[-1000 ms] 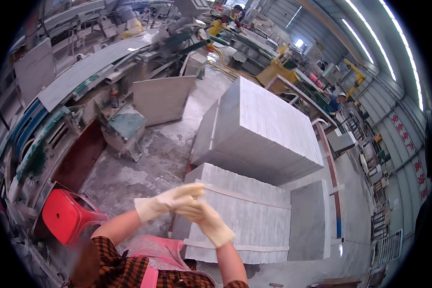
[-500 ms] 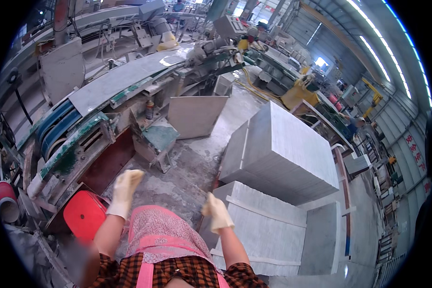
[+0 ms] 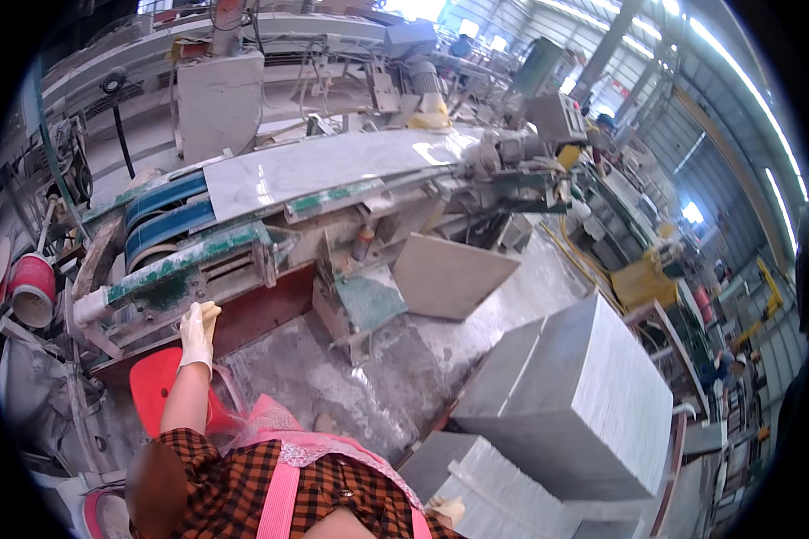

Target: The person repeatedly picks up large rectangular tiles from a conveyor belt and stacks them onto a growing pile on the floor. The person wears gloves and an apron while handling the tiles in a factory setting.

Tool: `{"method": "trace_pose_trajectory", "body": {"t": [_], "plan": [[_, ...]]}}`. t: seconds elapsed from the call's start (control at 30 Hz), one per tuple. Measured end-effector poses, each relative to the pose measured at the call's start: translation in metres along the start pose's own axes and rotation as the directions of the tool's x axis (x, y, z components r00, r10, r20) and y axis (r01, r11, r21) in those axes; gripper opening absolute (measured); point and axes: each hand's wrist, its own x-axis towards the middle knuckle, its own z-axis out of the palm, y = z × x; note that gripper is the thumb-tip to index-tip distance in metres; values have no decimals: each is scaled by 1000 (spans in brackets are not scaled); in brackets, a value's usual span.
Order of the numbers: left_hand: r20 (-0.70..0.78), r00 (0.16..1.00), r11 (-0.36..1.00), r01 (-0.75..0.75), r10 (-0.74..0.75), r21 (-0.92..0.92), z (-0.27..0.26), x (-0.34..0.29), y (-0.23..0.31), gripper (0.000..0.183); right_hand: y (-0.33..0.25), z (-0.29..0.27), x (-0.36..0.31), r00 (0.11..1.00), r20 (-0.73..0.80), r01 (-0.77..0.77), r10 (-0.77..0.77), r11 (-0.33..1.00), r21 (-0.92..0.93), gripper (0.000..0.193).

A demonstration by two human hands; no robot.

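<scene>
My left hand [image 3: 198, 334], in a cream glove, is raised in front of the green-edged machine frame [image 3: 184, 269], above a red plastic stool [image 3: 153, 382]. Its fingers stretch upward, a little bent, with nothing visible in them. I cannot tell whether it touches the frame. Low in the picture, my right hand [image 3: 447, 510], gloved alike, shows only in part beside a low stack of grey stone slabs [image 3: 485, 481]; its fingers are mostly hidden. A long, glossy pale slab [image 3: 333, 171] lies on the machine by the blue belts [image 3: 166, 225].
A taller block of stacked slabs [image 3: 548, 395] stands at right. A tan board [image 3: 454, 274] leans against the machine behind a green-topped metal stand [image 3: 368, 301]. Yellow hoses [image 3: 580, 260] cross the floor farther off. A red bucket [image 3: 34, 289] sits at far left.
The view has swung left, bringing the machine more to the middle. My left hand has moved toward the machine's edge; my right hand has dropped to the picture's lower edge.
</scene>
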Motion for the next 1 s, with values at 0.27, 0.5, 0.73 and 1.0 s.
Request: {"method": "trace_pose_trajectory", "body": {"t": [0.27,0.5,0.73,1.0], "plan": [[83,997,929,-28,-3,370,79,28,30,43,-182,319,-179,660,685,574,-307,795,-197,41],[2,999,969,-33,34,245,96,76,71,46,-158,389,-201,522,828,660,-204,711,-241,44],[103,982,739,-189,161,646,69,235,70,49,-104,360,-93,842,513,317,-166,922,-222,47],[194,981,72,-193,-6,978,82,370,74,62,-41,392,-214,939,282,273,-199,928,-254,42]]}}
